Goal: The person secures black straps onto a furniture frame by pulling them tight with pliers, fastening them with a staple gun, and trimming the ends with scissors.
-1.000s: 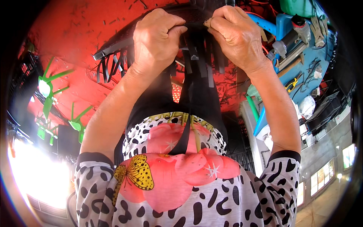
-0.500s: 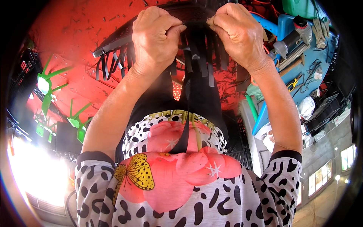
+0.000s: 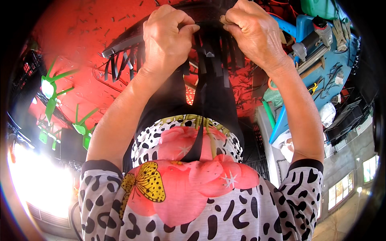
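A dark, curved woven piece (image 3: 128, 45) of flat black strips spans the top of the view, with loose strip ends (image 3: 210, 60) hanging from its near edge. My left hand (image 3: 169, 38) is closed at that edge, left of the middle, thumb pressed to the curled fingers. Opposite it, my right hand (image 3: 255, 36) pinches at the same edge, thumb against forefinger. A short gap of black weave lies between the two hands. The exact bit under each set of fingertips is too dark to make out.
Scattered black scraps lie on the red surface (image 3: 76, 30). To the right, a blue table (image 3: 327, 96) carries a power tool (image 3: 307, 44), gloves (image 3: 341, 34), yellow-handled pliers (image 3: 313, 88) and a crumpled plastic bag (image 3: 327, 114). Green frame-like objects (image 3: 48, 90) stand at left.
The woven piece and its hanging strips have shifted slightly to the right and up. My left hand has moved a little right, and both hands keep their pinch.
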Available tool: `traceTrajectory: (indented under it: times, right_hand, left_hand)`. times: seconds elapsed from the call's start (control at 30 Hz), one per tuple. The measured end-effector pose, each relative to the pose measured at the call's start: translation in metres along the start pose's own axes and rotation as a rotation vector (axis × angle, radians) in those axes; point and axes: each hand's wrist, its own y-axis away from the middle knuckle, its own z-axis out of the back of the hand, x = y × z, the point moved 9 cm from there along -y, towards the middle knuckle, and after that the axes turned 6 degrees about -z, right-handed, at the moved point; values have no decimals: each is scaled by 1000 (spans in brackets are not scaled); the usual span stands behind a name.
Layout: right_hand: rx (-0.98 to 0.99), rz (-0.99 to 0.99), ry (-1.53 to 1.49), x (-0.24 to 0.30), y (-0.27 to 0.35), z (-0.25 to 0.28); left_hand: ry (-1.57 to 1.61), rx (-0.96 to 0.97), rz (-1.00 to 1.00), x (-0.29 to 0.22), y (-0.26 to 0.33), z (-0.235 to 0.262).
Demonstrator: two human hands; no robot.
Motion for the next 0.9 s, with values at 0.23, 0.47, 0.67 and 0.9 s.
traceTrajectory:
  times: [0.23,0.47,0.67,0.9]
  right_hand:
    - [23,-35,69,1,5,-2]
    - [-84,43,97,2,12,2]
    - [-273,133,201,9,28,0]
    - [-548,-39,-54,-23,59,17]
  left_hand:
    - [-87,-3,39,5,3,-3]
    - [-224,14,9,11,-2,-7]
    - [-218,102,150,23,-3,-14]
    - [-198,117,204,29,-2,-14]
